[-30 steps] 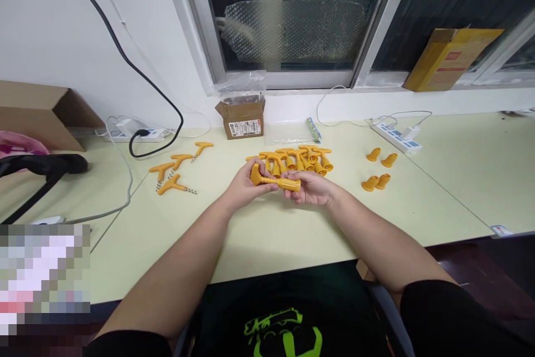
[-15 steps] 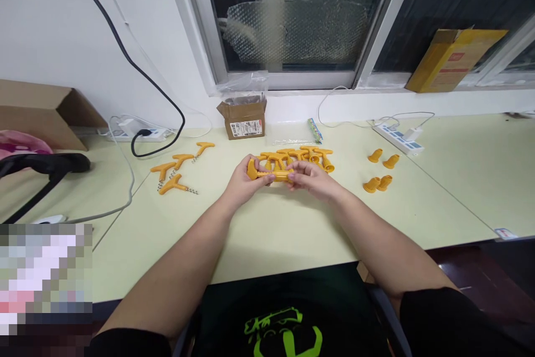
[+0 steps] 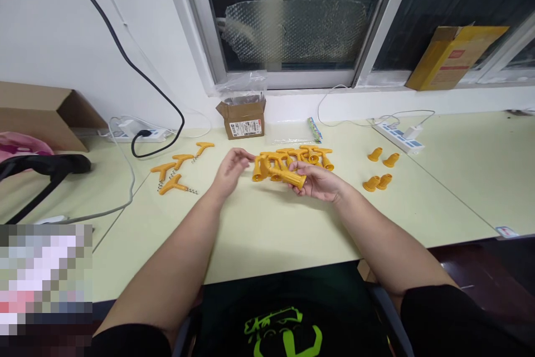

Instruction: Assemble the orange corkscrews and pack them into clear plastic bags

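Note:
My right hand (image 3: 316, 181) grips a yellow corkscrew (image 3: 292, 177) with its fluted sleeve on, the sleeve's wide end pointing down to the right. Just left of it, my left hand (image 3: 232, 172) holds nothing, its fingers apart and off the corkscrew. Behind the held piece lies a cluster of yellow corkscrews with sleeves (image 3: 325, 159), partly hidden by it. Bare T-handled corkscrews (image 3: 172, 185) with exposed metal spirals rest to the left. On the right stand several loose yellow sleeves (image 3: 371, 184).
A small open cardboard box (image 3: 246, 126) and a clear plastic bag (image 3: 292, 133) sit by the wall. Power strips stand at left and right, the right strip (image 3: 398, 137) with a plug in it. A black cable (image 3: 125, 53) hangs down at left, near a larger carton (image 3: 37, 103).
My left hand has let go of the corkscrew's handle and moved left, its fingers opening. My right hand keeps the corkscrew and has tilted its sleeve end downward.

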{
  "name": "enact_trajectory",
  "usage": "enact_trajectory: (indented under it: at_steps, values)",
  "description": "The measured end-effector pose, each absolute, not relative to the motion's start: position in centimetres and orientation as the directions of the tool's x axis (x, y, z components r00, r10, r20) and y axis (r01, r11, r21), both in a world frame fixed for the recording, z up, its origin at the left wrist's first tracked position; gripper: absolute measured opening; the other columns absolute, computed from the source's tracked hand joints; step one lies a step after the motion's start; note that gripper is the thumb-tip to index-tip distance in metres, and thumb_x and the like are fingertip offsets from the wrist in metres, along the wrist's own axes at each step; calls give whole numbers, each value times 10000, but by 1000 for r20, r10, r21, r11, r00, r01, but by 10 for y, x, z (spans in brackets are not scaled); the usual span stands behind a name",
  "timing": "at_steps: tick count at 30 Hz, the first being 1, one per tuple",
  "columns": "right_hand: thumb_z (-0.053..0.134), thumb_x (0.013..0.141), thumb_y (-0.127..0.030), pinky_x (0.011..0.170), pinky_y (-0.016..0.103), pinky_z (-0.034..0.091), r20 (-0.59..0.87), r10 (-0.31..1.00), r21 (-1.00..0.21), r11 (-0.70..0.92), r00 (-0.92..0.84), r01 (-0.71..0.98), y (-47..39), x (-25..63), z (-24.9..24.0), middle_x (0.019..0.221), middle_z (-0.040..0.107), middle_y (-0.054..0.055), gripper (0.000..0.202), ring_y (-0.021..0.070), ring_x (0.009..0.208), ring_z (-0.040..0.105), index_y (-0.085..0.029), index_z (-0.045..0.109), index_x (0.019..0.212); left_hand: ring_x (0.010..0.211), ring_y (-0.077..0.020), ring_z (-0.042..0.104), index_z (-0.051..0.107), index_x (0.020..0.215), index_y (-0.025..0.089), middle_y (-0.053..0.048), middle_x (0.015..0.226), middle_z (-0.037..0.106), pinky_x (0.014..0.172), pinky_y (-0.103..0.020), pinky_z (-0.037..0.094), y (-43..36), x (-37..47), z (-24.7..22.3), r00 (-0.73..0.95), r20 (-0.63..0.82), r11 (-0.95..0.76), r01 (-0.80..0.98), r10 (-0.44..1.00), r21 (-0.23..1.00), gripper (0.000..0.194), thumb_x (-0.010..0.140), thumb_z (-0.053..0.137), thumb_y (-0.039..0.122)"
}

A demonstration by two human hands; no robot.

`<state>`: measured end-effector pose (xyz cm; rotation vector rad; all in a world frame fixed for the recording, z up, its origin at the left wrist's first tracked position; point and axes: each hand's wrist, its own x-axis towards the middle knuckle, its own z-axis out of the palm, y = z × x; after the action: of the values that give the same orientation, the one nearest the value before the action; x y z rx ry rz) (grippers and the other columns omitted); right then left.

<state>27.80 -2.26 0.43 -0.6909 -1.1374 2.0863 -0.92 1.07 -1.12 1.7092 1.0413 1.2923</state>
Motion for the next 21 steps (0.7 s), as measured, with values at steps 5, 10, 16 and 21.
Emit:
enact_trajectory:
  at_steps: [5, 10, 16, 21]
  values:
    - [718, 811, -336, 635, 236, 545, -39, 911, -925, -188, -410, -331, -14, 306, 15, 874, 697, 6, 284, 133, 702, 660, -245, 527, 1001, 1421, -400, 412, 659, 1206, 181, -181, 1387, 594, 1190, -556, 327, 43, -82, -23, -300, 271, 130, 853, 914, 505, 410, 813, 654, 299]
    - [680, 781, -326, 647, 257, 520, 46, 990, -995, 34, 131, 93, 6, 342, 4, 752, 601, -41, 246, 131, 641, 597, -259, 568, 990, 1543, -434, 244, 592, 1409, 139, -213, 1621, 405, 1220, -672, 191, 54, -115, -34, -371, 104, 332, 902, 923, 276, 605, 824, 597, 291]
    - [623, 795, -287, 620, 276, 425, 124, 931, -758, -134, 344, 638, 21, 364, -19, 771, 694, 5, 143, 174, 648, 586, -250, 598, 932, 1359, -425, 515, 722, 1224, 191, -179, 1448, 606, 1198, -687, 213, 53, -103, -29, -427, 84, 385, 872, 901, 301, 459, 790, 632, 309]
    - [611, 851, -298, 738, 302, 451, 144, 936, -639, -159, 321, 753, 27, 360, -27, 900, 717, 53, 86, 199, 785, 619, -234, 625, 907, 1156, -415, 631, 754, 878, 220, -148, 1055, 746, 1166, -682, 236, 46, -96, -20, -434, 107, 382, 866, 895, 323, 217, 778, 674, 396]
